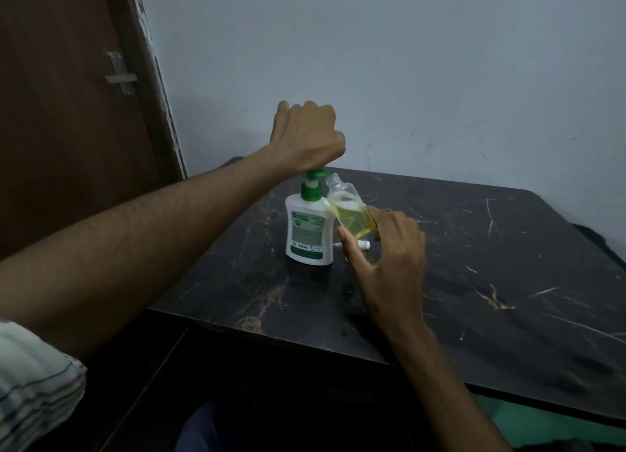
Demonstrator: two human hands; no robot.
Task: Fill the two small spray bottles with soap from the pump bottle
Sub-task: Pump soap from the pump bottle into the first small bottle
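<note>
Left hand [306, 136]: clenched on the green pump head of the pump bottle [309, 229], upright on the counter [474, 282]. Right hand [386, 248]: grasping the uncapped spray bottle [350, 211], tilted, mouth just beside the nozzle, partly filled with yellow soap.

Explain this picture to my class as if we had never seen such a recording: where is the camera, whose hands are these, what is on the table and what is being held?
There is no machine here. One camera sits on a person's head and looks forward and down, so the arms reach in from the bottom edge.

The left hand presses down on the green pump head of a white pump bottle, which stands upright on a dark marbled table.

The right hand holds a small clear spray bottle by its base, tilted so that its open neck sits near the pump's spout. It is partly filled with yellowish soap.

A small white piece, perhaps its sprayer top, lies behind that hand. A second small bottle does not show. A brown door stands at the left.
</note>
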